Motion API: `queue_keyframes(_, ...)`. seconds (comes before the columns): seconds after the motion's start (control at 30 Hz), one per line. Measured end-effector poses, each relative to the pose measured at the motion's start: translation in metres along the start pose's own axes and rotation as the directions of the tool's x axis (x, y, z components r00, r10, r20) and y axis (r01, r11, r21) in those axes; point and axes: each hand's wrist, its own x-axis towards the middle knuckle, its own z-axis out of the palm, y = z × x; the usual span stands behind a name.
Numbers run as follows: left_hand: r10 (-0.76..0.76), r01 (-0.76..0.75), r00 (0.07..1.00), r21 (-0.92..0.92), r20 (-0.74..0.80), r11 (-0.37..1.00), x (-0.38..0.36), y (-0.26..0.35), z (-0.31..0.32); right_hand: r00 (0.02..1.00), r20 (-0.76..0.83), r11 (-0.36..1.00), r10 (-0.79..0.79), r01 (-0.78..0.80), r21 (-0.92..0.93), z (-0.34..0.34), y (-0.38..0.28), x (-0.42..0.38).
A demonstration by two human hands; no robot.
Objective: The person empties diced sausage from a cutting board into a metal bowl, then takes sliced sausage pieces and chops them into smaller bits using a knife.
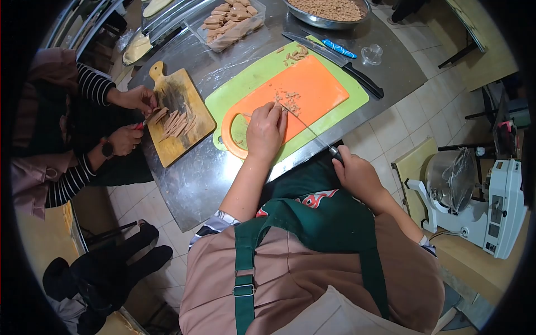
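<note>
Fine chopping on the orange board (324,84)

The step in hand looks like cutting brown strips into small bits. The bits (290,100) lie scattered on the orange board, just beyond the fingers; the board rests on a larger green board (237,84) on the steel worktop (190,207). The right hand (350,167) is closed round the handle of the knife (307,126), whose blade slants across the board with its tip beside the left fingertips. The left hand (264,129) bears down on the board, fingers bent and close together; whether it pins a piece underneath, I cannot tell. More loose strips (296,54) lie at the green board's far end.

Another stroke would call for a steady left hand, fingertips tucked clear of the edge, and a controlled right wrist. To the left, another person's hands (133,98) work over a wooden board (170,153).
</note>
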Motion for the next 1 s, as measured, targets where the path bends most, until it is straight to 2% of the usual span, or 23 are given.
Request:
queue_keyframes(0.07, 0.005, -0.005, 1.0, 0.002, -0.01, 1.0, -0.001, 0.001, 0.0, 0.996, -0.053, 0.992, -0.068, 0.073, 0.101, -0.003, 0.002, 0.004)
queue_keyframes(0.17, -0.013, 0.012, 1.0, 0.008, 0.014, 1.0, -0.003, 0.0, -0.001, 0.991, -0.1, 0.986, -0.092, 0.104, 0.128, -0.009, -0.008, 0.01)
queue_keyframes(0.37, 0.032, -0.032, 0.999, 0.035, -0.013, 0.999, -0.002, 0.001, -0.002, 0.998, 0.019, 0.997, -0.067, 0.066, 0.044, -0.006, -0.017, 0.023)
queue_keyframes(0.47, 0.034, -0.033, 0.999, 0.034, -0.021, 0.999, -0.003, 0.0, 0.0, 0.996, 0.016, 0.993, -0.088, 0.087, 0.08, 0.011, -0.015, 0.046)
queue_keyframes(0.6, 0.047, -0.045, 0.998, 0.048, -0.039, 0.998, -0.004, -0.003, 0.0, 0.997, 0.009, 0.995, -0.077, 0.076, 0.069, 0.011, -0.014, 0.036)
queue_keyframes(0.7, 0.043, -0.041, 0.999, 0.07, -0.029, 0.997, -0.005, -0.003, -0.001, 0.999, 0.039, 0.999, -0.014, 0.012, 0.041, 0.005, -0.005, 0.013)
queue_keyframes(0.87, 0.072, -0.066, 0.996, 0.09, -0.054, 0.994, -0.004, -0.003, -0.001, 0.994, -0.086, 0.993, -0.073, 0.08, 0.084, -0.002, -0.002, 0.005)
queue_keyframes(1.0, 0.02, -0.021, 1.0, 0.074, 0.01, 0.997, -0.005, -0.002, -0.003, 0.986, -0.125, 0.991, -0.111, 0.12, 0.066, -0.008, -0.014, 0.009)
